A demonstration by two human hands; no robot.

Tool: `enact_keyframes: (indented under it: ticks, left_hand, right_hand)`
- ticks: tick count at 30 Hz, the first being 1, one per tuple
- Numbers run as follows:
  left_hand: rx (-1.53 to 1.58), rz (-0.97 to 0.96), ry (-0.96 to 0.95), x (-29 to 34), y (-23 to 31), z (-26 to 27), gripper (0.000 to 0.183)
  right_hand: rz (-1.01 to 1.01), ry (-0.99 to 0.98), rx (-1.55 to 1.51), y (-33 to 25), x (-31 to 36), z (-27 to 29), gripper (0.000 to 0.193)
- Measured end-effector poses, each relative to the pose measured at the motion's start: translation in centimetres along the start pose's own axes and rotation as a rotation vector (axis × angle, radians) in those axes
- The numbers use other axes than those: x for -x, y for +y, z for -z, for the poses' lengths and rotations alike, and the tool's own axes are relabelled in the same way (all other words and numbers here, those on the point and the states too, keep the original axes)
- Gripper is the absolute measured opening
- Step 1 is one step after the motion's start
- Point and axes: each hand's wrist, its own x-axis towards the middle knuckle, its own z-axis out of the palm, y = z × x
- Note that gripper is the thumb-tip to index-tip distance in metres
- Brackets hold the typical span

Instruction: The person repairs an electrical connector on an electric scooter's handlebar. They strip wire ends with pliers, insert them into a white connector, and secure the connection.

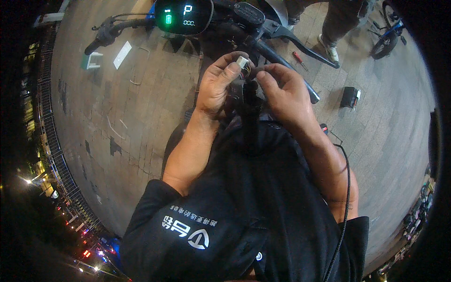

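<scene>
The L hand (pixel 217 84) grasps a small white plug (pixel 242 62) btwn thumb and fingers; the plug is in the upper middle of the view, in front of the bike's dark bars (pixel 286 66). Thin wires (pixel 247 72), some of them yellowish, come out at the lower side of the plug. The R hand (pixel 289 94) is just beside these wires, w/ thumb and forefinger bent near to each other; I cannot tell if it pinches a wire or is released.

Above the L hand, the display (pixel 183 19) is lit, w/ a green batt. sign and white signs. The brake lever (pixel 307 47) goes out to the R, above the R hand. On the floor (pixel 155 103), a red screwdriver (pixel 297 57) lies near the lever, and a dark box (pixel 349 97) lies farther R. At the L, a white sheet (pixel 122 55) lies near a small stool (pixel 91 61). A black cord (pixel 348 188) runs along the R forearm. At top R stand another person's legs (pixel 345 21), and beyond is a 2nd bike (pixel 387 42).
</scene>
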Motion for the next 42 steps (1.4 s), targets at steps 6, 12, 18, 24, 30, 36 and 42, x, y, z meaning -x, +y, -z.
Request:
enact_keyframes:
  ticks: [6, 12, 18, 24, 30, 36, 42]
  left_hand:
    - [0.160, 0.009, -0.035, 0.0, -0.1, -0.3, 0.025]
    - [0.213, 0.052, -0.021, 0.1, 0.3, -0.4, 0.026]
    - [0.340, 0.190, -0.003, 0.2, 2.9, -1.3, 0.030]
    - [0.384, 0.333, 0.095, 0.2, 3.3, -1.6, 0.030]
    - [0.352, 0.280, 0.087, 0.0, 3.0, -2.7, 0.029]
    - [0.377, 0.287, 0.167, -0.5, 2.8, -2.3, 0.029]
    - [0.418, 0.274, 0.181, -0.9, 2.2, -2.0, 0.027]
  right_hand:
    - [0.275, 0.104, 0.108, 0.9, 0.7, -0.4, 0.017]
    - [0.171, -0.050, 0.085, 1.7, 0.8, -0.6, 0.021]
    - [0.681, 0.062, 0.321, -0.2, -0.4, 0.5, 0.027]
    - [0.874, -0.046, 0.570, -1.1, -2.3, 1.6, 0.034]
    - [0.956, -0.013, 0.647, -0.7, -3.0, 1.5, 0.033]
    - [0.947, -0.066, 0.617, -0.8, -4.0, 1.7, 0.034]
    - [0.897, -0.093, 0.616, -0.1, -4.3, 1.8, 0.035]
